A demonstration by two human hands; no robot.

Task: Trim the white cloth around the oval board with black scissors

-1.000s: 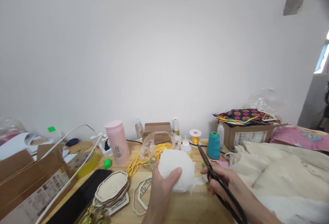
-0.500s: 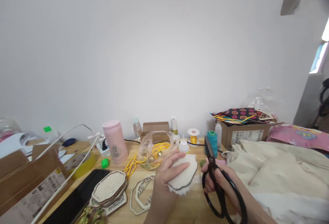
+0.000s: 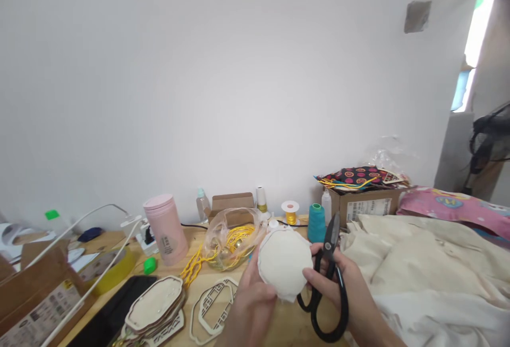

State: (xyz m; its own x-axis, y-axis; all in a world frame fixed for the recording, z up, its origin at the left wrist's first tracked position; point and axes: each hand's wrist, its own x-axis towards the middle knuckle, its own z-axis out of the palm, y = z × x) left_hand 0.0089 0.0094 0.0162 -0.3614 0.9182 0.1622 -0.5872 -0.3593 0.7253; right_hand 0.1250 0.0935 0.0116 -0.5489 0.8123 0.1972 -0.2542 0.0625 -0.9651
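Note:
My left hand [image 3: 251, 299] is closed around the lower left of a white fabric-covered panel [image 3: 283, 259], held upright over the wooden table [image 3: 287, 326]. My right hand [image 3: 342, 288] grips black scissors [image 3: 324, 288], blades shut and pointing up, and its thumb touches the panel's right edge. Just left of my hands lie a wooden lattice frame [image 3: 211, 307] and a stack of similar panels [image 3: 155, 304].
A bag of yellow cord [image 3: 229, 238], a pink tumbler [image 3: 165, 229], a teal thread cone [image 3: 316, 223], a gold spool [image 3: 290, 211] and small bottles stand behind. Cream cloth [image 3: 430, 267] lies right, a cardboard box [image 3: 366, 206] behind it. At the left lie boxes, white cables and a black phone [image 3: 115, 310].
My left hand turned the panel from edge-on to face me and raised it. The right hand swung the scissors upright and closer to the panel. The view shifted right.

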